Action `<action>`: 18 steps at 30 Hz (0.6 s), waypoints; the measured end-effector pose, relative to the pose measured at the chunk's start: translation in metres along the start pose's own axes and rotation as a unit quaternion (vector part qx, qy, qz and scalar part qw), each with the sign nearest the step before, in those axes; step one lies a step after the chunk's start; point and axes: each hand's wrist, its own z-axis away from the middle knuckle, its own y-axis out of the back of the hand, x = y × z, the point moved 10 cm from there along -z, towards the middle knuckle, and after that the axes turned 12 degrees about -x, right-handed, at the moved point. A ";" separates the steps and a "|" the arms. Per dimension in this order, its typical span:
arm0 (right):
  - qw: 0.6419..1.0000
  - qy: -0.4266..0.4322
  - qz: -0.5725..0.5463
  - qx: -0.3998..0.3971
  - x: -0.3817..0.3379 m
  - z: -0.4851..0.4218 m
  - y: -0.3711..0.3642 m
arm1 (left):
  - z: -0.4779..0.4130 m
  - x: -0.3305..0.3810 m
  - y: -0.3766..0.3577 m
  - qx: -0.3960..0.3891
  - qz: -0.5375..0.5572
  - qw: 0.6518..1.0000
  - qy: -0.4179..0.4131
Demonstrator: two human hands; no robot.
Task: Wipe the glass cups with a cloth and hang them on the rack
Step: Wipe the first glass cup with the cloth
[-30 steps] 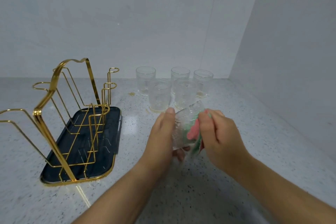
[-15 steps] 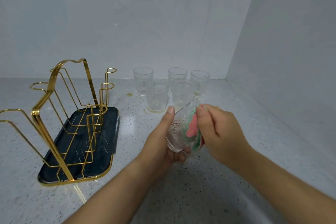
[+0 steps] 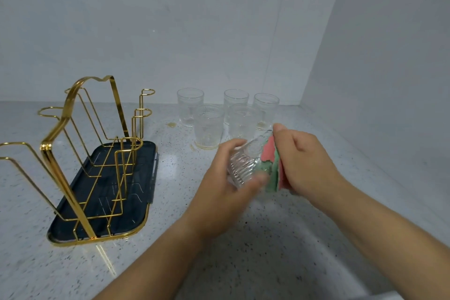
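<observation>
I can read no words, labels, brands or numbers anywhere around the gold rack [image 3: 46, 147] on my desk [image 3: 219, 263].

Glass cup [image 3: 246, 165] now tips further over in left hand [image 3: 219, 192], its ribbed base swung toward 7 o'clock and its mouth toward 1 o'clock. Left fingers shift round its underside, blurred. Right hand [image 3: 304, 165] lifts slightly toward 12, with more cloth [image 3: 270, 163] showing.

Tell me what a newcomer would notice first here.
In the middle, the left hand holds a ribbed glass cup while the right hand presses a pink-and-green cloth against it. A gold wire rack stands on a dark tray at left; five more cups stand near the back wall.
</observation>
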 end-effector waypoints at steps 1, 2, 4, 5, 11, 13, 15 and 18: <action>0.999 0.044 0.023 0.005 -0.007 0.004 -0.003 | 0.002 -0.014 -0.006 -0.010 0.122 0.990 0.066; 0.996 0.082 0.046 0.008 -0.011 0.007 -0.006 | 0.004 -0.028 -0.011 -0.005 0.201 0.972 0.124; 0.988 0.128 0.081 0.003 -0.015 0.012 -0.016 | 0.007 -0.042 -0.015 0.014 0.282 0.944 0.172; 0.986 0.139 0.094 0.002 -0.015 0.013 -0.019 | 0.006 -0.045 -0.012 0.033 0.288 0.943 0.166; 1.000 -0.007 -0.001 -0.002 0.002 -0.001 -0.010 | 0.006 0.002 0.008 0.063 -0.058 0.996 -0.012; 0.998 -0.045 0.034 -0.018 0.004 -0.008 -0.004 | 0.004 0.000 0.003 0.047 -0.151 0.987 -0.009; 0.994 -0.020 0.102 -0.029 -0.004 -0.011 -0.002 | 0.001 -0.005 0.000 0.016 -0.091 0.996 0.018; 0.967 0.027 0.238 -0.083 -0.015 -0.011 -0.016 | -0.005 -0.012 -0.012 -0.063 0.026 0.996 0.057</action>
